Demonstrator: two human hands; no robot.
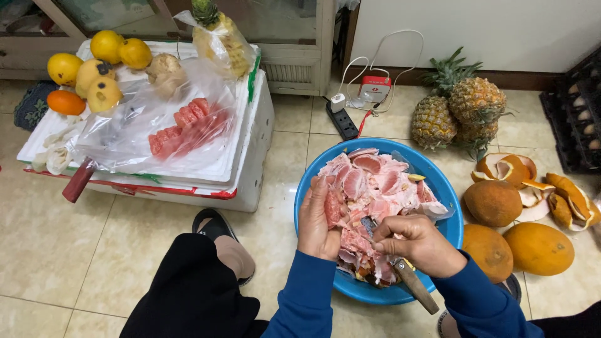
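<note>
My left hand (pixel 319 219) holds a pink pomelo segment (pixel 332 208) over a blue basin (pixel 441 188) heaped with pink peel and pith scraps. My right hand (pixel 418 243) grips a small knife (pixel 410 278) with a wooden handle, its blade pointing toward the segment. Both arms wear blue sleeves. Peeled pink segments (pixel 184 128) lie in a clear plastic bag on a white foam box (pixel 250 163) at the left.
Yellow and orange citrus fruits (pixel 94 66) and a bagged pineapple (pixel 219 37) sit on the foam box. Pineapples (pixel 460 106), whole pomelos (pixel 516 238) and orange peels (pixel 551 188) lie on the tiled floor at right. A power strip (pixel 343 119) is behind the basin.
</note>
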